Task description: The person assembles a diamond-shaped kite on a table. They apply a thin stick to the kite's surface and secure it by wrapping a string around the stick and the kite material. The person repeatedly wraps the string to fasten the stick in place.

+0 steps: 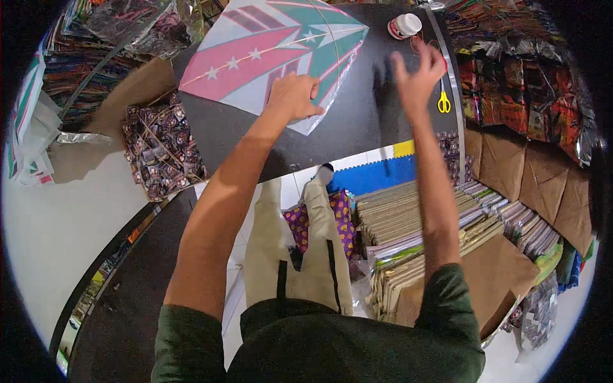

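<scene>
Head camera view: a kite (255, 59) of white, red and green sheet, marked with white stars, is seen lying flat on a black table (223, 140). Its long axis, marked by a pale, thin spine, is slanted from a tip at the near left to a tip at the far right. A thin bow (337, 51) is curved across the spine towards that right tip.

The left hand (295, 97) is the nearer one, being set over the near right edge of the kite, close to its near corner. Its fingers are curled, with the thumb held apart from the forefinger; whether the sheet is pinched cannot be told. From this hand, most of the kite is spread away and to the left.

The right hand (419, 76) is held right of the kite, clear of it, so the right tip is placed to its left and slightly farther out. Its fingers are loosely spread, near a reddish thread (437, 43) and a white jar (406, 26); whether the thread is gripped cannot be made out. Yellow-handled scissors (444, 102) are found just beside it, towards the table's right edge.
</scene>
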`<action>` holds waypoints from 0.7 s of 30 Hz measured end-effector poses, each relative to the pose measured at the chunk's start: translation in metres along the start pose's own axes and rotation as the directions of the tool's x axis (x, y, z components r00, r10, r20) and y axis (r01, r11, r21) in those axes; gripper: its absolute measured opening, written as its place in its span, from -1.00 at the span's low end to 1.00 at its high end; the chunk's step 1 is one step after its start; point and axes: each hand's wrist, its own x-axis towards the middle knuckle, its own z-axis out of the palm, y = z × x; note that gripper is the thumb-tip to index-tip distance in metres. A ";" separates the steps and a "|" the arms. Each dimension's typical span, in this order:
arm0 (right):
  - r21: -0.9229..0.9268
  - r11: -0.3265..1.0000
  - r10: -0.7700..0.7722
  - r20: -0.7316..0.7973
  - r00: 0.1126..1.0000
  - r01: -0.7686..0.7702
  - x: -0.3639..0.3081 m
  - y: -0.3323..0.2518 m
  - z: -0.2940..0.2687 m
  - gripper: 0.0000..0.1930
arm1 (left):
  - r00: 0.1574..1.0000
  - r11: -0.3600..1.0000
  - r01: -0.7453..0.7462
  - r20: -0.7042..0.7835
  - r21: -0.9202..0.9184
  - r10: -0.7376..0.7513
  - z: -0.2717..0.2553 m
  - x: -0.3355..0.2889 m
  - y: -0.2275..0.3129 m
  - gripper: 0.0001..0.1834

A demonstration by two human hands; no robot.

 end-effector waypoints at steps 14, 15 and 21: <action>-0.198 0.975 -0.009 0.432 0.902 0.104 0.094 0.080 0.036 -0.62 | 1.000 1.000 0.001 0.002 -0.014 -0.001 0.006 0.003 -0.004 -0.49; -0.201 0.976 0.015 0.438 0.899 0.082 0.094 0.079 0.035 -0.62 | 1.000 1.000 0.000 0.000 -0.004 0.000 0.005 0.002 -0.004 -0.49; -0.279 0.960 0.091 0.429 0.899 0.036 0.098 0.063 0.019 -0.61 | 1.000 1.000 0.002 0.010 -0.005 -0.002 0.008 0.005 -0.002 -0.48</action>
